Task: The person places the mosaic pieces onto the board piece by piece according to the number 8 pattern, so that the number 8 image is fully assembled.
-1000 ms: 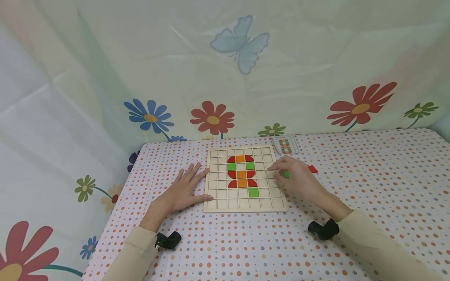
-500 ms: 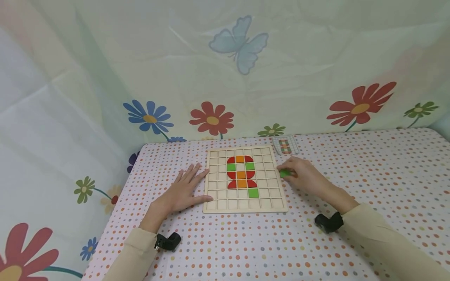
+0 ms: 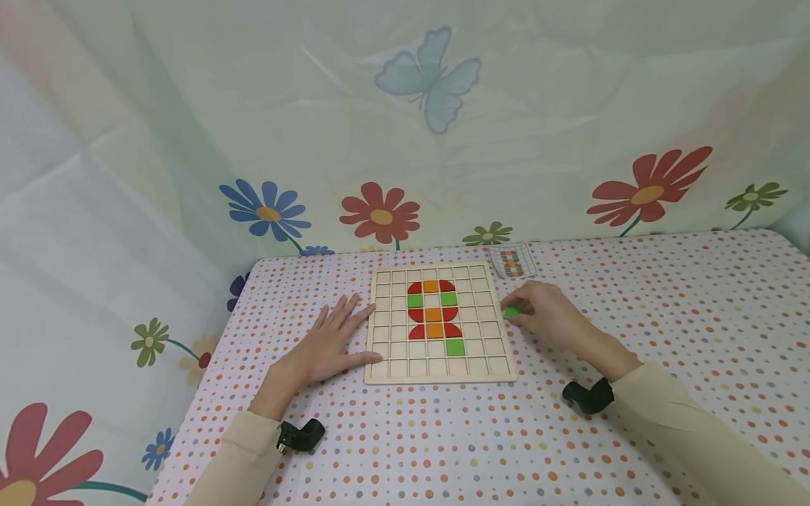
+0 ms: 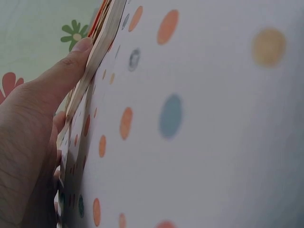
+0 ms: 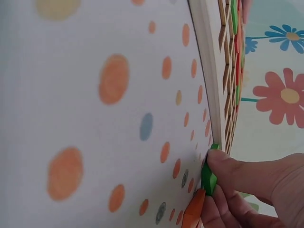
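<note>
A wooden grid board (image 3: 380, 371) lies flat on the table, with red, orange and green tiles set in its middle cells. One green square tile (image 3: 455, 347) sits lower down in the grid. My left hand (image 3: 329, 346) is spread flat, thumb and fingertips touching the board's left edge. Just off the right edge, my right hand (image 3: 549, 318) pinches a loose green tile (image 5: 209, 176) between thumb and curled fingers. Beside that tile, in the right wrist view, lies an orange-red piece (image 5: 193, 210), partly cut off by the frame and fingers.
A small card (image 3: 513, 261) printed with a coloured grid pattern lies behind the board's far right corner. The dotted tablecloth (image 3: 411, 436) covers the table. A flowered cloth backdrop (image 3: 304, 126) hangs along the far side.
My right hand has drawn back rightward from over the board's edge to the green tile. A red piece seen earlier beyond the hand is now hidden in the head view. The left hand stays put.
</note>
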`<state>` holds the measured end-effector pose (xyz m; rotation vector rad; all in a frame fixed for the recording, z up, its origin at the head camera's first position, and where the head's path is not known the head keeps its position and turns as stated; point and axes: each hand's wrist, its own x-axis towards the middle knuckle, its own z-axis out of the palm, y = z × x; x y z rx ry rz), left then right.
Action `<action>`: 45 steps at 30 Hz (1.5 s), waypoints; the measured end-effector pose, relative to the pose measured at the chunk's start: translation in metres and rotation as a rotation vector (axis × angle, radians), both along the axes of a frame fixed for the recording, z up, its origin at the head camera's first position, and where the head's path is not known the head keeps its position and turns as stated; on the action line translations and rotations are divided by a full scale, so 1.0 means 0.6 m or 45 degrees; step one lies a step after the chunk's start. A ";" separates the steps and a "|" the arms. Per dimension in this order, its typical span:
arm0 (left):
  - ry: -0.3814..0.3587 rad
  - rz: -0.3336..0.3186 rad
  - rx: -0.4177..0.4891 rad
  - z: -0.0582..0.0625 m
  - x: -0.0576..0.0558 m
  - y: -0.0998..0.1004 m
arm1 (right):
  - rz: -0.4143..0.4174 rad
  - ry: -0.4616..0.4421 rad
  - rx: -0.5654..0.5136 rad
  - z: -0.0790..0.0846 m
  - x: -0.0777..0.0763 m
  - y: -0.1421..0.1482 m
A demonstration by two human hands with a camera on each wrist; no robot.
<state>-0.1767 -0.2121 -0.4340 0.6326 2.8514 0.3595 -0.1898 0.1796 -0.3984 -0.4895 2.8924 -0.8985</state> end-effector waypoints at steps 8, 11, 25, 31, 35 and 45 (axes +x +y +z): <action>-0.002 -0.002 -0.005 0.001 0.000 0.000 | -0.061 0.073 -0.071 -0.004 0.006 0.004; -0.004 -0.004 0.000 0.003 0.001 0.001 | -0.049 0.122 -0.096 -0.006 0.008 0.005; -0.006 -0.008 0.006 0.010 0.001 0.002 | 0.030 0.257 -0.090 0.018 0.010 -0.032; -0.002 -0.006 0.005 0.008 -0.001 0.000 | 0.130 0.164 -0.234 0.024 0.014 -0.082; -0.004 -0.008 0.007 0.007 -0.001 -0.001 | 0.239 0.102 -0.340 0.017 0.015 -0.125; -0.024 -0.004 0.014 0.005 -0.002 0.000 | 0.332 0.001 -0.443 -0.013 0.026 -0.188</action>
